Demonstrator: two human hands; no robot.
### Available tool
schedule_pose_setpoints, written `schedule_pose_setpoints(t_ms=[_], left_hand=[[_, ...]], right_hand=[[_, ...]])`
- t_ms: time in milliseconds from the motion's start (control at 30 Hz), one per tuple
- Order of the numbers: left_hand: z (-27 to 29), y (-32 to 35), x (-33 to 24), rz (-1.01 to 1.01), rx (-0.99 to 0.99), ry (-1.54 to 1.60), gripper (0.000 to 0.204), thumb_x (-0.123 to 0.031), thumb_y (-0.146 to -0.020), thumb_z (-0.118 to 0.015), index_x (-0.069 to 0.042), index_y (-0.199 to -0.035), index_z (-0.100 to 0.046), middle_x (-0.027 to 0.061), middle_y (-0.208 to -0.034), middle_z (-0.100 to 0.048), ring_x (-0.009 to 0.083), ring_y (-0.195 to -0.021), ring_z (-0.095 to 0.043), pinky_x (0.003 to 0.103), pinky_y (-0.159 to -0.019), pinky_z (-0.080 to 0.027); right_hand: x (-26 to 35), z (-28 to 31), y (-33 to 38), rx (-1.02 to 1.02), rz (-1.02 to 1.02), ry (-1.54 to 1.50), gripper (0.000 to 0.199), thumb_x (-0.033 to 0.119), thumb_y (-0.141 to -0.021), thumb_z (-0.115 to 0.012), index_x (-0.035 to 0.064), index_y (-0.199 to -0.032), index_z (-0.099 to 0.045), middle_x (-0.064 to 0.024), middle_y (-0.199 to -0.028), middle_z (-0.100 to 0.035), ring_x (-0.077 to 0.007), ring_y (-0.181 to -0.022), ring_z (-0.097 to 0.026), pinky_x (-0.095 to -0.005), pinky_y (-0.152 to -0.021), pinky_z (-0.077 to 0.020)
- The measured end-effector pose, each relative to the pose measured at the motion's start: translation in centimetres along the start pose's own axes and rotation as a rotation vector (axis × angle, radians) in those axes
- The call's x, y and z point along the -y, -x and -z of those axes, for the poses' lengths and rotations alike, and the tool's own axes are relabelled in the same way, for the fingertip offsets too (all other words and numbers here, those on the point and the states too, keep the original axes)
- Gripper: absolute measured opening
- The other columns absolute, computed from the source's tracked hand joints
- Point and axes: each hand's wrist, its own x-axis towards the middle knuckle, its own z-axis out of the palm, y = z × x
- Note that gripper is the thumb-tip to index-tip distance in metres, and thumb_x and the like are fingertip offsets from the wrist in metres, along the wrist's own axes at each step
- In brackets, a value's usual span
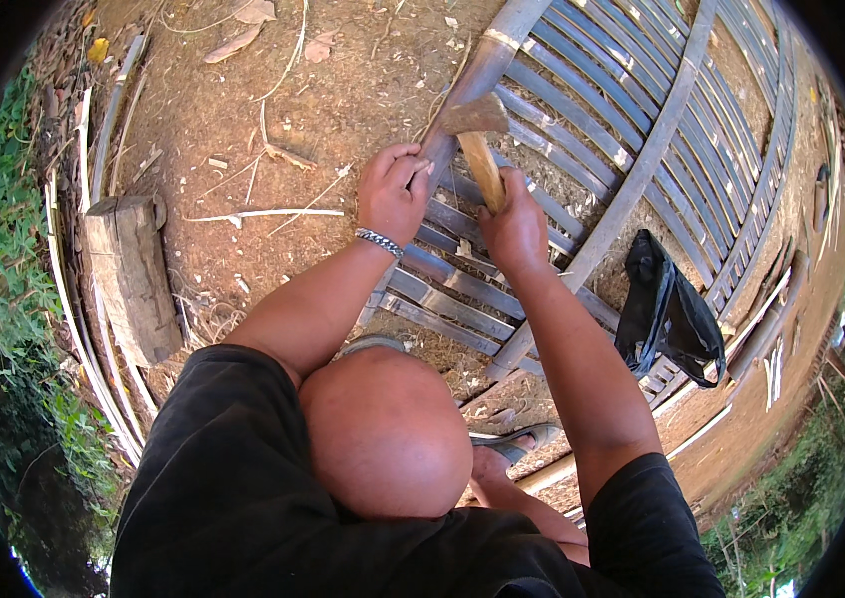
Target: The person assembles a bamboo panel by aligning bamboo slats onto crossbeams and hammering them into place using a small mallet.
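A large frame of bamboo slats (572,130) lies on the ground before me, with a thick bamboo pole (494,55) along its left edge. My left hand (395,191) is closed at this pole, its fingers curled against the side; any small thing between the fingertips is hidden. In my right hand (515,221) I grip the wooden handle (483,171) of a hatchet. The hatchet's rusty brown head (475,115) is over the pole, just beyond my left fingers. Whether the head touches the pole I cannot tell.
A black plastic bag (667,309) lies on the frame's near right part. A squared wood block (132,279) stands at the left, beside long split bamboo strips (72,269). Shavings and a thin pale strip (265,213) are scattered on the dirt. My knee (383,429) is close below.
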Motion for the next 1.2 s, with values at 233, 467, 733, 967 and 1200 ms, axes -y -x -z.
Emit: schedule_pose_setpoints(t_ms=[233, 467, 733, 967, 1200], left_hand=[[0.1, 0.0, -0.1, 0.003, 0.000, -0.018, 0.008, -0.004, -0.084, -0.076, -0.004, -0.091, -0.073, 0.0128, -0.107, -0.071, 0.0317, -0.096, -0.069, 0.040, -0.085, -0.055], [0.4, -0.1, -0.1, -0.023, 0.022, -0.023, 0.008, -0.004, -0.083, -0.075, -0.004, -0.091, -0.073, 0.0122, -0.108, -0.071, 0.0314, -0.098, -0.068, 0.041, -0.086, -0.054], [0.4, -0.3, -0.3, -0.019, 0.020, -0.007, 0.008, -0.004, -0.083, -0.075, -0.006, -0.090, -0.073, 0.0110, -0.108, -0.070, 0.0312, -0.097, -0.068, 0.041, -0.085, -0.053], [0.3, -0.1, -0.1, -0.021, 0.017, -0.031, 0.008, -0.005, -0.082, -0.076, -0.006, -0.088, -0.072, 0.0104, -0.106, -0.070, 0.0312, -0.096, -0.067, 0.041, -0.083, -0.053], [0.1, 0.0, 0.1, -0.026, 0.014, -0.033, 0.006, -0.009, -0.082, -0.075, -0.010, -0.087, -0.070, 0.0059, -0.107, -0.069, 0.0292, -0.097, -0.066, 0.044, -0.086, -0.049]], right_hand=[[-0.2, -0.4, 0.2, -0.023, 0.007, 0.004, 0.044, 0.008, -0.084, -0.074, 0.0111, -0.123, -0.052, -0.0247, -0.105, -0.069, -0.0470, -0.099, -0.066, -0.0539, -0.086, -0.0520], [-0.1, -0.4, 0.3, -0.030, 0.000, 0.000, 0.044, 0.008, -0.084, -0.074, 0.0117, -0.122, -0.052, -0.0254, -0.105, -0.069, -0.0473, -0.099, -0.066, -0.0542, -0.085, -0.0521], [-0.4, -0.3, 0.1, -0.006, -0.007, 0.020, 0.043, 0.008, -0.084, -0.072, 0.0121, -0.122, -0.051, -0.0260, -0.103, -0.069, -0.0478, -0.097, -0.066, -0.0556, -0.083, -0.0520], [-2.1, 0.0, 0.0, 0.043, 0.131, 0.058, 0.042, 0.010, -0.085, -0.071, 0.0129, -0.123, -0.053, -0.0238, -0.104, -0.070, -0.0468, -0.098, -0.067, -0.0547, -0.083, -0.0523], [-1.8, 0.2, 0.2, 0.022, 0.115, 0.051, 0.044, 0.009, -0.084, -0.074, 0.0140, -0.123, -0.054, -0.0238, -0.101, -0.071, -0.0470, -0.095, -0.067, -0.0543, -0.082, -0.0527]])
